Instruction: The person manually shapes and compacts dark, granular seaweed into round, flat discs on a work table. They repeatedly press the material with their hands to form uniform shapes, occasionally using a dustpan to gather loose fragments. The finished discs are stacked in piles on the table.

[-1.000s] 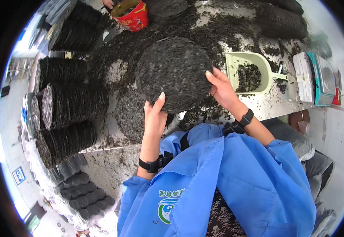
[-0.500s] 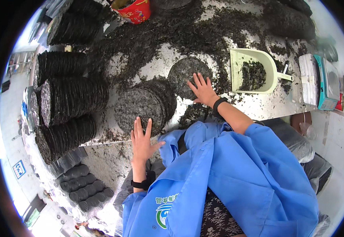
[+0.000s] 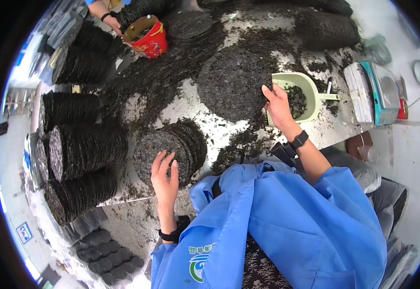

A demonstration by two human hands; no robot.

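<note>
A round, flat sheet of dried seaweed (image 3: 231, 84) hangs raised over the table, pinched at its right edge between the thumb and fingers of my right hand (image 3: 281, 108). My left hand (image 3: 165, 179) has its fingers spread and slightly bent. It is at the front face of a short stack of round seaweed sheets (image 3: 183, 149) lying on its side, with the fingertips against or just before that face. Dark seaweed scraps (image 3: 142, 77) cover much of the pale table (image 3: 171, 113).
Several stacks of round sheets (image 3: 87, 149) line the left side. A red bucket (image 3: 145, 41) stands at the back, near a co-worker's hand (image 3: 111, 21). Right of the raised sheet lie a pale green dustpan (image 3: 311, 96) with scraps and a teal scale (image 3: 381, 94).
My right hand has gone from lying flat on the round sheet to gripping its edge and lifting it. My left hand stays by the short stack. A co-worker's hand has come into view.
</note>
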